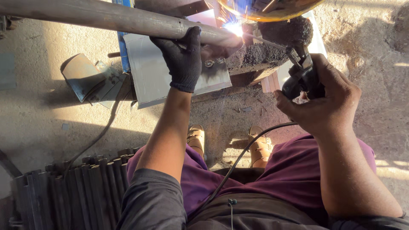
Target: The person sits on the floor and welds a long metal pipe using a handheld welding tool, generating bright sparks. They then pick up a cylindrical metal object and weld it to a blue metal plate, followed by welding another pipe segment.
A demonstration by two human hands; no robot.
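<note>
Left hand (pixel 184 57), in a black glove, closed over the top of a long grey pipe (pixel 106 17), pressing it down near its right end. Right hand (pixel 321 96), bare, wrapped tight around a dark welding holder (pixel 300 76), with a thin rod (pixel 268 41) running up and left from its clamp. Rod tip at a white-blue spark (pixel 234 29) right beside the pipe's end; exact point of contact lost in the glare, probably at the pipe's rim. Under the pipe, a tilted grey metal sheet (pixel 149 76). To the right of it, a rough dark block (pixel 260 55). Black cable (pixel 238 159) trailing from the holder down across purple trousers. Below, two sandalled feet on the dusty floor (pixel 34 110). Lower left, a stack of dark bars (pixel 76 191).
</note>
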